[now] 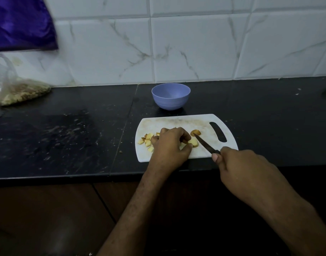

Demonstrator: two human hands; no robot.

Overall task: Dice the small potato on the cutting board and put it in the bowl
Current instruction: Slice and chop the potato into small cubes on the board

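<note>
A white cutting board (178, 122) lies on the black counter. Several diced potato pieces (147, 140) sit on its left part. My left hand (170, 145) is curled over a potato slice (194, 142) at the board's middle and pinches it with fingers and thumb. Another potato piece (195, 132) lies just beyond, at the knife tip. My right hand (237, 163) grips the handle of a dark knife (204, 144), whose blade slants up-left beside the held slice. A purple bowl (170, 96) stands behind the board, and nothing shows inside it.
A clear plastic bag with beige contents (20, 89) lies at the counter's far left under a purple cloth (20, 23). The tiled wall (195, 43) rises behind the bowl. The counter's front edge (66, 177) runs just below the board.
</note>
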